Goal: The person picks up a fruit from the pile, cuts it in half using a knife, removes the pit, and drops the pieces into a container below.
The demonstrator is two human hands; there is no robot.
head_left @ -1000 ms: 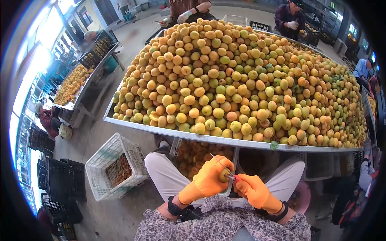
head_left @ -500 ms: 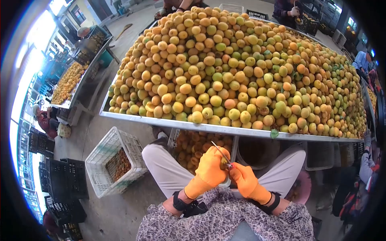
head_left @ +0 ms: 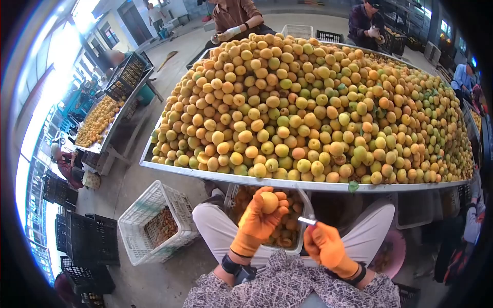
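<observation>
My left hand [head_left: 257, 228], in an orange glove, is raised with its fingers around a whole-looking yellow-orange apricot [head_left: 269, 203]. To its right, my right hand [head_left: 328, 249], also gloved in orange, is closed on a knife [head_left: 307, 220]; its handle is mostly hidden in the fist and the blade, smeared by motion, points up, apart from the fruit. Under both hands, between my knees, stands a crate [head_left: 294, 250] of cut-looking apricots [head_left: 287, 231]. In front, a large heap of apricots [head_left: 298, 118] fills a table with a raised metal rim [head_left: 267, 180].
A white plastic crate [head_left: 185, 233] with brownish pieces [head_left: 160, 226] in it stands left of my knee. Black crates [head_left: 90, 246] are stacked further left. A pink basin [head_left: 394, 251] sits by my right knee. Other people work across the table, one in a brown shirt [head_left: 236, 18].
My hands have moved apart. The knife, earlier against a fruit in my left hand, is now away to the right. My left hand has turned, showing an apricot at its fingertips. The view has tilted up.
</observation>
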